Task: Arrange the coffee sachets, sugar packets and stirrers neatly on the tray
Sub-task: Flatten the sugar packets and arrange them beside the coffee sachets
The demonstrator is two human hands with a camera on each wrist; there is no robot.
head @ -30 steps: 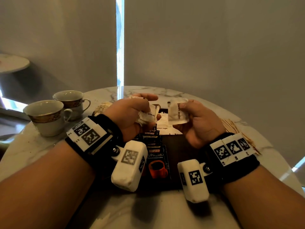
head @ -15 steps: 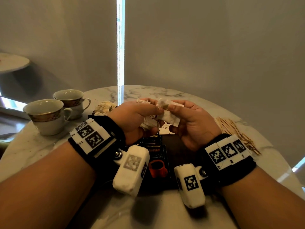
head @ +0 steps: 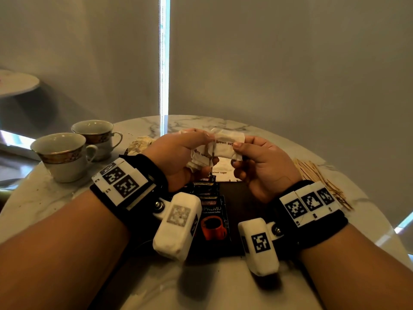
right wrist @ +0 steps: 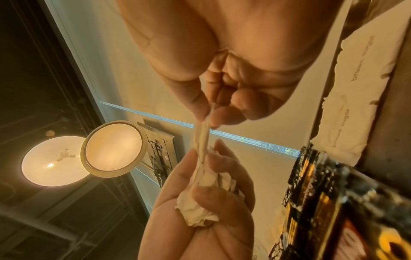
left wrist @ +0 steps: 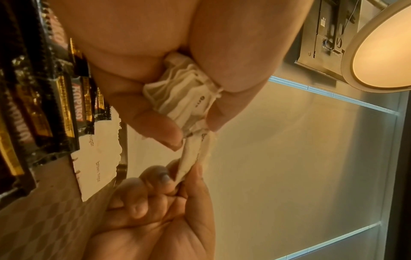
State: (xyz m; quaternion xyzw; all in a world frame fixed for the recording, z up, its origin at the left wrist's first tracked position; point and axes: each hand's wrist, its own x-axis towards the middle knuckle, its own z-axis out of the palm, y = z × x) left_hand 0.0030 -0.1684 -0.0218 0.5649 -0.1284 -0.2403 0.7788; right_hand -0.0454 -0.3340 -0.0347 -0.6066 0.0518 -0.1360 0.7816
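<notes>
Closest to us, on the dark tray (head: 243, 198), we see the black coffee sachets (head: 213, 218) lying in a row that overlaps, one on the next. Past them on the tray lie flat white packets that say brown sugar (head: 223, 175).

Above the tray we hold up both hands. Our left hand (head: 178, 153) is curled tight round a bunch of white sugar packets (left wrist: 184, 98); they look squashed and crinkled in the fist. Our right hand (head: 263, 162) pinches one sugar packet (head: 228, 146) by its end, between thumb and fingers. The other end of this packet meets the bunch in our left hand, so both hands touch it at once.

We think we are in the sugar step. We seem to be sorting the packets one at a time, but we cannot tell if this one is going into the bunch or coming out of it. Next we need to get the packets flat and all facing the same way, then lay them down on the tray beside the ones there. A soft grip will help, as the paper creases fast.

Off to the right on the counter (head: 268, 133), the wooden stirrers (head: 321, 180) lie in a loose heap, not on the tray yet. To the left stand two cups (head: 73, 153), and a crumpled paper (head: 140, 144) lies behind our left hand
</notes>
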